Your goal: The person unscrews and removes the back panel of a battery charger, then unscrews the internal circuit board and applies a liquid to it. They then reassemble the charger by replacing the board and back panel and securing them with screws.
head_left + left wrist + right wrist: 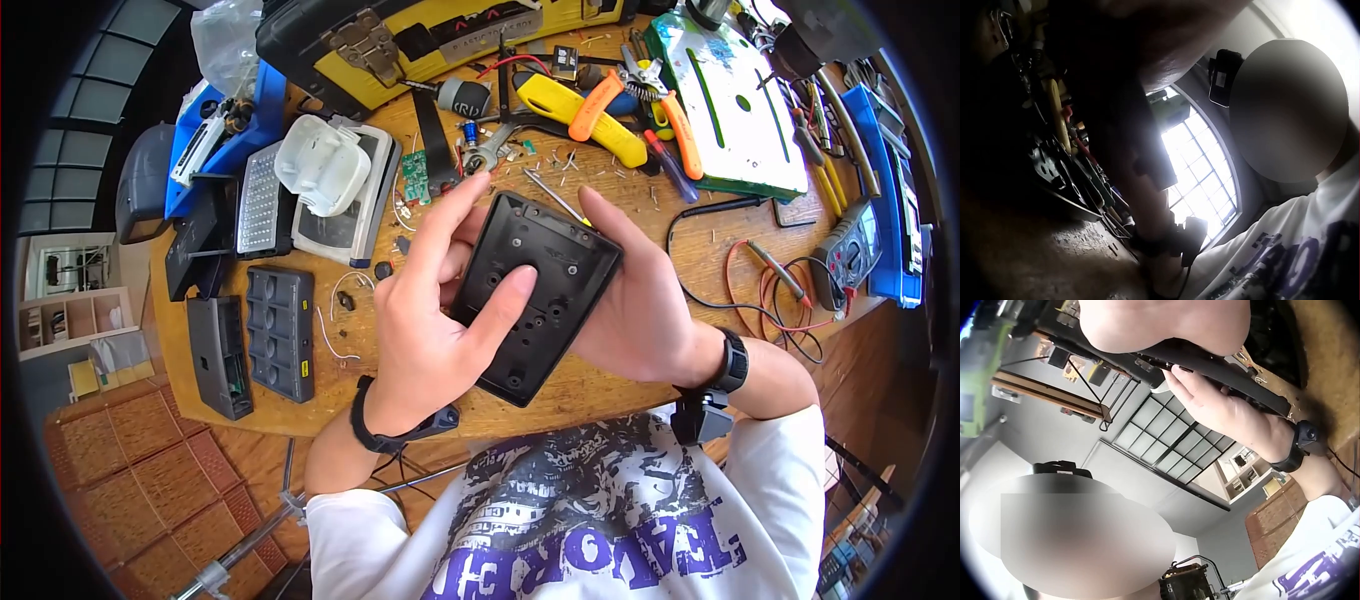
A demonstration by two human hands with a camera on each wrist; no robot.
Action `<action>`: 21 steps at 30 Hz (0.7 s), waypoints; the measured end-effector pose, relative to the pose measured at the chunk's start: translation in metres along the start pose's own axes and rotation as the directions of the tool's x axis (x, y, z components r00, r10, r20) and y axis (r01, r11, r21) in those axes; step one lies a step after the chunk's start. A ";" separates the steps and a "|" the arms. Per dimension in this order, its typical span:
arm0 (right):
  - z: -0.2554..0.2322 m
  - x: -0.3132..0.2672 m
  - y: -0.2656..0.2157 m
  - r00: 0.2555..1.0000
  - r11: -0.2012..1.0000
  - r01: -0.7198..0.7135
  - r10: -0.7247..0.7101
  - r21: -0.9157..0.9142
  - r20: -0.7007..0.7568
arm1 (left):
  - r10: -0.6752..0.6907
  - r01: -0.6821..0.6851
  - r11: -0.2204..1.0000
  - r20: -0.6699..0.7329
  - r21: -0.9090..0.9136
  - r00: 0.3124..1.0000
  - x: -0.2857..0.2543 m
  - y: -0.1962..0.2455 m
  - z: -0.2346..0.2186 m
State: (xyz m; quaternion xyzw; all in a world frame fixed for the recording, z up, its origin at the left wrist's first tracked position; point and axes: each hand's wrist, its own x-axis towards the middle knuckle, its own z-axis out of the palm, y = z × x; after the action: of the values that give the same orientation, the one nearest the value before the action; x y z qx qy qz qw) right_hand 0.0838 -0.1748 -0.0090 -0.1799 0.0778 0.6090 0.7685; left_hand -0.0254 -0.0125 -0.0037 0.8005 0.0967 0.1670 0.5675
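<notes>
Between both hands, above the workbench, is a black plastic casing (545,300), tilted, with small screws and holes on its face. My left hand (425,300) grips its left side, the thumb lying across the face and the other fingers partly behind it. Along the right edge, my right hand (640,300) holds the casing, its thumb by the top right corner and its other fingers hidden behind. The right wrist view shows the casing (1235,378) edge-on, with the left hand (1216,412) against it. In the left wrist view the hands' work is mostly dark.
On the wooden workbench (360,400) lie a grey compartment tray (280,330), a narrow grey case (220,355) and a white plastic container (322,165). Farther back are orange-handled pliers (595,105), a yellow-handled tool (575,112) and a toolbox (430,50). A multimeter (850,250) with leads stands right.
</notes>
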 end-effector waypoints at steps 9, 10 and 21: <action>-0.009 0.005 -0.015 0.947 0.809 0.318 -0.254 -0.494 0.195 | -0.124 0.049 0.932 -0.189 -0.359 0.974 0.010 0.006 -0.033; -0.011 0.007 -0.018 0.949 0.803 0.312 -0.237 -0.507 0.209 | -0.185 0.123 0.942 -0.178 -0.311 0.966 0.008 0.004 -0.039; 0.005 0.035 -0.032 0.876 0.067 0.406 -0.314 -0.912 0.366 | -0.137 0.153 0.896 0.069 -0.416 0.988 0.005 0.001 -0.036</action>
State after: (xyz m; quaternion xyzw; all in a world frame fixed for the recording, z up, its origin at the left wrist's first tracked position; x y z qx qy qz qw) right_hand 0.1225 -0.1470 -0.0106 -0.6182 -0.4030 0.3107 0.5991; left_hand -0.0347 0.0198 0.0088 0.6531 0.1072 0.1259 0.7390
